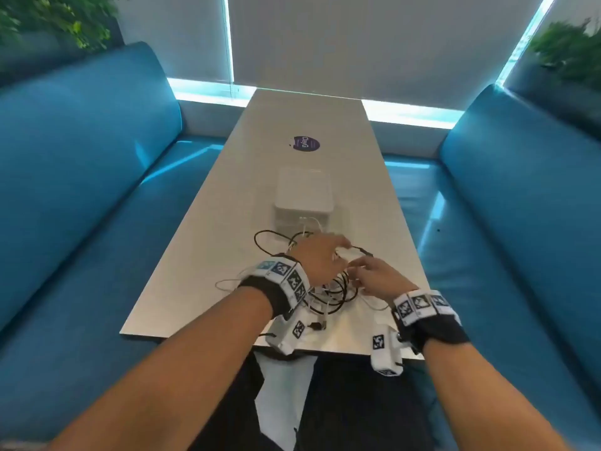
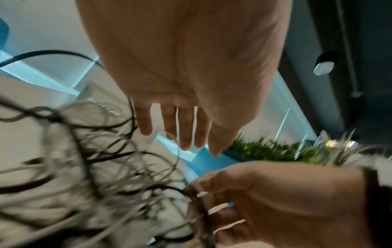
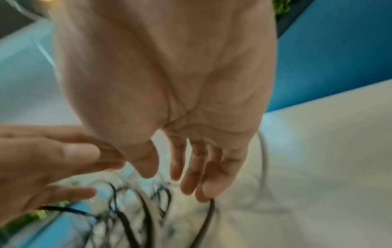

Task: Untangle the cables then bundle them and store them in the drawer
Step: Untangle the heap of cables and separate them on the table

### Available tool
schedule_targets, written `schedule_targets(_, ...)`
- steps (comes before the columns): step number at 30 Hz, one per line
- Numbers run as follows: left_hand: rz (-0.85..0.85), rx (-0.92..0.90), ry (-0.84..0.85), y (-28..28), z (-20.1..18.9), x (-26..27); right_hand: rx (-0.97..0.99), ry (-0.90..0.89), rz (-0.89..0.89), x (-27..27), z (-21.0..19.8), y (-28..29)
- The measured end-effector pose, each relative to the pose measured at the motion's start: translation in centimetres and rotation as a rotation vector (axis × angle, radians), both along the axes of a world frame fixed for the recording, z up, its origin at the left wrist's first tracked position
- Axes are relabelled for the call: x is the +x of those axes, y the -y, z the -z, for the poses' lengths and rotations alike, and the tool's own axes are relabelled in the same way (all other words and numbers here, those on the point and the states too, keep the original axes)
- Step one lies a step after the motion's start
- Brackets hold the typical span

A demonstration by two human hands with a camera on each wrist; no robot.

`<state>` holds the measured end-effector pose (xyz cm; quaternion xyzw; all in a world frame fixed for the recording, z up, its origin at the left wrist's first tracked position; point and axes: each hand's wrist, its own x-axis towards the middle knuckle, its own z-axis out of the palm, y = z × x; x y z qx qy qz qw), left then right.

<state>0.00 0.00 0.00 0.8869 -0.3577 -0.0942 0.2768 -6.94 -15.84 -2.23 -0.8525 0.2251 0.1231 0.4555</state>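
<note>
Both our hands work the limp, light cables [image 1: 328, 292] near the table's [image 1: 201, 255] near edge: left hand [image 1: 320, 255] spread, right hand [image 1: 377, 276] pinching strands, best held near a plug.

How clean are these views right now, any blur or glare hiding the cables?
Head view: sharp, wide-angle bend at the edges, bright window strips behind the table. Left wrist view: cables smeared by motion blur, left hand clearer. Right wrist view: soft throughout, right hand readable, cable strands indistinct.
</note>
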Motion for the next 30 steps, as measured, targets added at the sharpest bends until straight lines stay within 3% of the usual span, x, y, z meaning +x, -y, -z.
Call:
schedule_targets(2, 0.013, 0.296, 0.082, -0.7, 1.1, 0.2, -0.104, -0.004, 0.041, 0.8, 1.2, -0.1)
schedule_targets(4, -0.008, 0.413, 0.052, -2.1, 3.1, 0.3, -0.110, 0.008, 0.117, 1.5, 3.1, 0.5)
schedule_targets(9, -0.016, 0.359, 0.050, -3.0, 4.7, 0.3, -0.199, 0.071, 0.200, 2.3, 4.4, 0.8)
schedule_targets(19, -0.027, 0.377, 0.064, -2.7, 4.8, 0.9, -0.533, -0.022, 0.016, 4.0, 3.0, 1.0)
schedule_targets(25, -0.060, 0.453, 0.138, -2.4, 4.2, 1.2, -0.673, 0.094, 0.062, 3.7, 2.0, 1.1)
schedule_targets(30, -0.149, 0.517, 0.261, -2.4, 3.3, 1.3, -0.483, 0.192, 0.047, 3.2, 1.3, 2.0)
